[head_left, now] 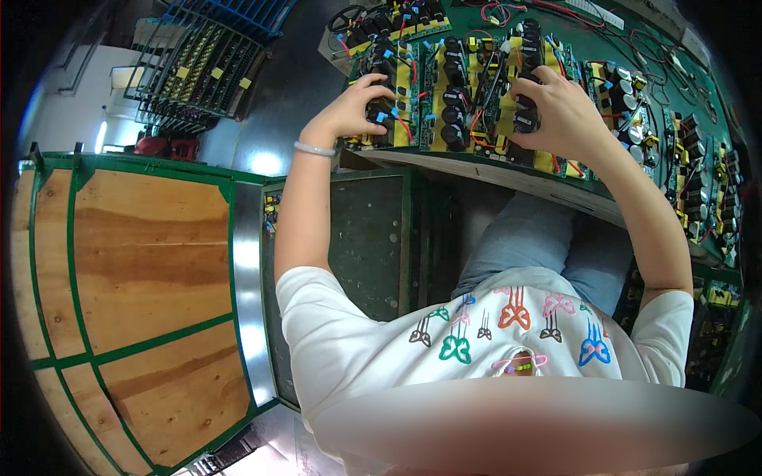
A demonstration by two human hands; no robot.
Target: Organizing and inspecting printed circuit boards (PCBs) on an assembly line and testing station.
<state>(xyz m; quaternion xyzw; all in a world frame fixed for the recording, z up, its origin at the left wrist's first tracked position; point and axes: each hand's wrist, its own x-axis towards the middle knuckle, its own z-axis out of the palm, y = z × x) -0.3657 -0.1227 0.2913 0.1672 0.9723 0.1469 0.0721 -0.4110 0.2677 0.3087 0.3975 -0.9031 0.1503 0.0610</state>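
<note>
My left hand is curled around the parts at the left end of a circuit board, its thumb below and fingers above. This board carries black cylinders, yellow parts, blue connectors and red wires. My right hand wraps around the black cylindrical capacitors of another circuit board to the right. Its thumb sits at the near side of them. Between my hands stands one more board with a row of black capacitors. The fingertips are partly hidden among the parts.
More circuit boards line the green bench on the right, with loose red and black wires behind. A wood-panelled green frame stands at left. A wire rack of boards is at the far left.
</note>
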